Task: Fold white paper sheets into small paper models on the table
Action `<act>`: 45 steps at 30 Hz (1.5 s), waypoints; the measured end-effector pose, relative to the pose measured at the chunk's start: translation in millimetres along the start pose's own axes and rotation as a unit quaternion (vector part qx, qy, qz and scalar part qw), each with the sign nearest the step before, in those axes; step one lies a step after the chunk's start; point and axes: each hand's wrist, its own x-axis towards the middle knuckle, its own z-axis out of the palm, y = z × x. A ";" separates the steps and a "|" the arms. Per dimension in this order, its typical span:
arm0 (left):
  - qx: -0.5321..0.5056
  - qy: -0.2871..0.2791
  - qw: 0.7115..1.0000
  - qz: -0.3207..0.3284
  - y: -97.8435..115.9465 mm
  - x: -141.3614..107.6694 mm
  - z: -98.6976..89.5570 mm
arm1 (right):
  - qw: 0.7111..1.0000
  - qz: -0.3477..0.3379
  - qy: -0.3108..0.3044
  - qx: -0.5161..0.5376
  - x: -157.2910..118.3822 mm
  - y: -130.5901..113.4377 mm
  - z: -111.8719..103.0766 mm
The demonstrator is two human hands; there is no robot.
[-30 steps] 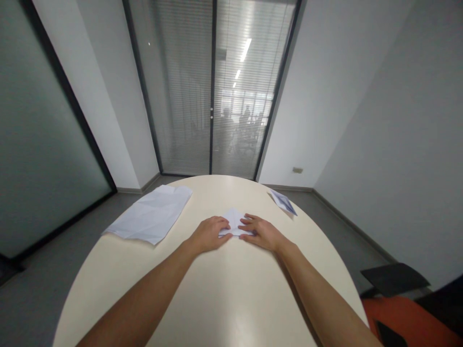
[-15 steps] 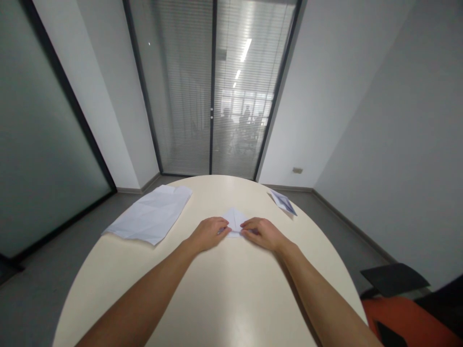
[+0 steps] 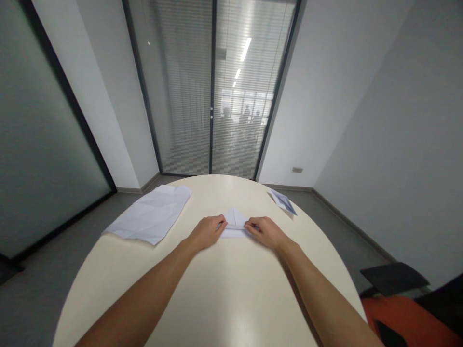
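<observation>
A small folded sheet of white paper [image 3: 234,218] lies on the round cream table [image 3: 217,289], with a pointed top, a crease down its middle and a raised flap across it. At its left end my left hand [image 3: 209,231] pinches the flap between thumb and fingers. My right hand [image 3: 265,231] grips the flap's right end in the same way, fingers curled. Both hands rest low, close to the table top. The paper's outer corners are hidden beneath the fingers.
A large creased white sheet [image 3: 152,214] lies on the table's left side. Near the right rim sits a folded paper piece [image 3: 283,201] with a dark inside. An orange chair [image 3: 408,318] with a black armrest [image 3: 394,279] stands at the lower right.
My hands have moved slightly apart along the paper toward its two ends. More of the flap and the paper's lower edge now shows between them.
</observation>
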 end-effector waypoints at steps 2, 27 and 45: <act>-0.001 0.003 1.000 -0.003 -1.1 0.1 0.4 | 1.000 0.014 0.005 0.003 -0.1 3.0 0.0; -0.006 0.069 0.997 -0.022 -11.8 6.2 12.1 | 0.998 -0.001 0.065 0.004 4.1 25.2 8.5; 0.029 0.044 0.998 -0.034 -7.9 1.1 12.8 | 0.998 -0.018 0.062 -0.001 2.9 28.4 14.0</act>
